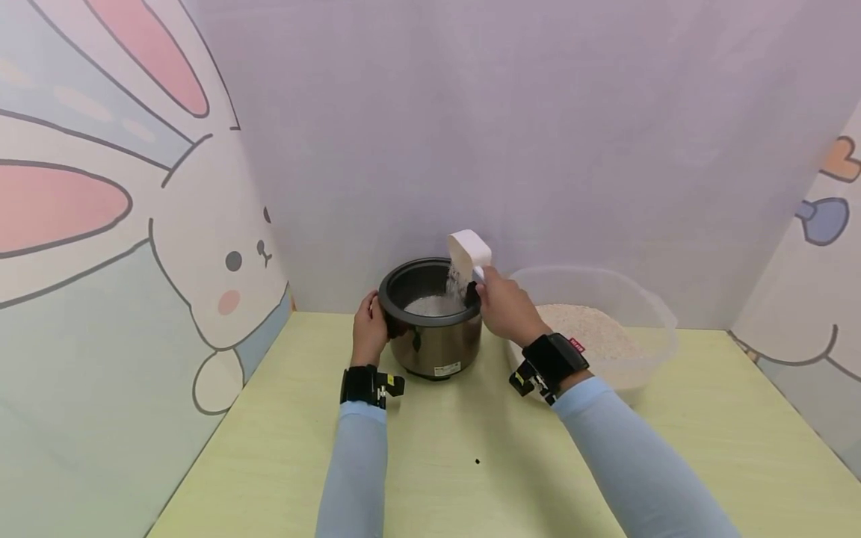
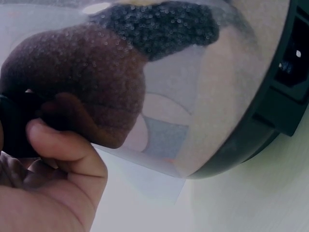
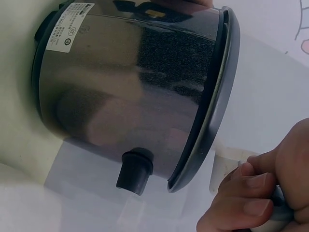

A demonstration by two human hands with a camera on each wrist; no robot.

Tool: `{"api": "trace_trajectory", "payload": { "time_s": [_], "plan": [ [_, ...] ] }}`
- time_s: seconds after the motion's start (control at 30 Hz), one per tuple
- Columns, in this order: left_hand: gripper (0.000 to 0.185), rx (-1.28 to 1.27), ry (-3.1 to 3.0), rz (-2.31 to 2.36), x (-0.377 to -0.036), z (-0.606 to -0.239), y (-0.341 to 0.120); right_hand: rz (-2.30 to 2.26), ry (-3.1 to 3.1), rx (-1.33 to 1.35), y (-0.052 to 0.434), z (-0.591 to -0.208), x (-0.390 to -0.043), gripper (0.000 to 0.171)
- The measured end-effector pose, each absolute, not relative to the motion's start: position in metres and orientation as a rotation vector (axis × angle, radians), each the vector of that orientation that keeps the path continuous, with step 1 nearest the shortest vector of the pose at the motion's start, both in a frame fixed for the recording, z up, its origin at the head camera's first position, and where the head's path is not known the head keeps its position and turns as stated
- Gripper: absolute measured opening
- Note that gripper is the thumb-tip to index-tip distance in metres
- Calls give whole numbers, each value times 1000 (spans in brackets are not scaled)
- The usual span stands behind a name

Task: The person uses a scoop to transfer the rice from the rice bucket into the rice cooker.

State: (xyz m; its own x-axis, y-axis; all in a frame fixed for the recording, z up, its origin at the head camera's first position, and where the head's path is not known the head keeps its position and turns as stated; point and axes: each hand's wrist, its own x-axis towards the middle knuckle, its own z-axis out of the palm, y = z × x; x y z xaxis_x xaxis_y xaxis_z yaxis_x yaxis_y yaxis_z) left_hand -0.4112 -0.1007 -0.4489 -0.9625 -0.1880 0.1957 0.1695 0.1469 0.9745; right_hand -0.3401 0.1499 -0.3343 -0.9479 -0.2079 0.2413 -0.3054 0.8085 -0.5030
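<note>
A dark-rimmed rice cooker stands upright on the table, its lid off, with white rice inside. My left hand grips its left side; in the left wrist view the thumb and fingers curl round a black side handle. My right hand holds a white scoop by its handle above the cooker's right rim. The scoop is tipped toward the pot, and grains fall from it into the cooker. In the right wrist view, fingers wrap the scoop's handle.
Right of the cooker sits a large translucent tub holding a heap of rice, partly behind my right wrist. A small dark speck lies on the yellow-green table. A pale curtain hangs behind, with rabbit-printed panels at both sides.
</note>
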Motion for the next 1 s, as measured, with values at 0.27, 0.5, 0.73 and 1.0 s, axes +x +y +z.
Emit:
{"api": "trace_trajectory", "payload": {
  "time_s": [0.27, 0.5, 0.73, 1.0],
  "plan": [
    [48, 15, -2158, -1896, -410, -448, -100, 617, -2846, 431, 148, -336, -336, 37],
    [49, 12, -2157, -1901, -410, -449, -101, 525, -2885, 441, 148, -343, -336, 35],
    [49, 12, -2161, -1902, -409, -448, -102, 452, -2871, 478, 152, -349, -337, 39],
    [49, 8, -2160, -1914, -410, -448, -103, 508, -2790, 486, 177, -355, -342, 39]
  ]
}}
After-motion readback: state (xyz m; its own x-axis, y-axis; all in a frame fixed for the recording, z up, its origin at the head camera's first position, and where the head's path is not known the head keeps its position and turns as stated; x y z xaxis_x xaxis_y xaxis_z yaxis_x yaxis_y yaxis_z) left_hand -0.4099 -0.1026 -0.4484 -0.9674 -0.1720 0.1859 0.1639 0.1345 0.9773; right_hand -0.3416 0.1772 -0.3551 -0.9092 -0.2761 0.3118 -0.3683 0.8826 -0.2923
